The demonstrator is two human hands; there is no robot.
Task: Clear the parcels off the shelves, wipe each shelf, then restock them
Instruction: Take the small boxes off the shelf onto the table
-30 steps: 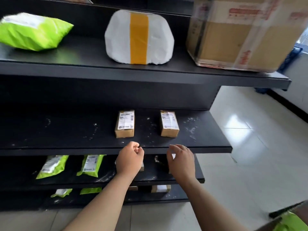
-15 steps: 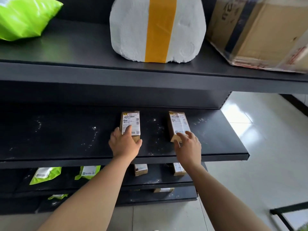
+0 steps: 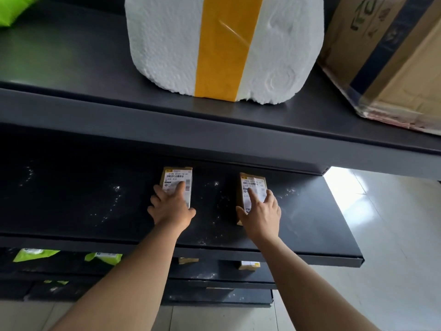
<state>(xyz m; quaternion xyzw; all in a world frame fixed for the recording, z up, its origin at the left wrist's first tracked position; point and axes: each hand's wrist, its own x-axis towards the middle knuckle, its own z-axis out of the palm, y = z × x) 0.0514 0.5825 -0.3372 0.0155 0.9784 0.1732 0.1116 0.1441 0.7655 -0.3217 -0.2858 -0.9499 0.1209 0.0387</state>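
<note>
The upper shelf (image 3: 71, 68) carries a foam parcel (image 3: 167, 44) banded with yellow tape, a cardboard box (image 3: 393, 68) at its 3 o'clock and a green bag (image 3: 14, 10) at its 9 o'clock. On the white-speckled middle shelf (image 3: 71, 199) lie the left small box (image 3: 176, 175) and, at its 3 o'clock, the right small box (image 3: 253, 183). The lower shelf (image 3: 214, 273) holds green pouches (image 3: 33, 254).

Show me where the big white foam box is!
In the head view, the white foam box sits on the upper shelf, left of the cardboard box.

black metal shelving unit (image 3: 214, 139), several tiers, fills most of the view. floor (image 3: 393, 247) at right: pale glossy tiles, thin grout lines. bright glare patch (image 3: 343, 180) on tiles beside the shelf end.
</note>
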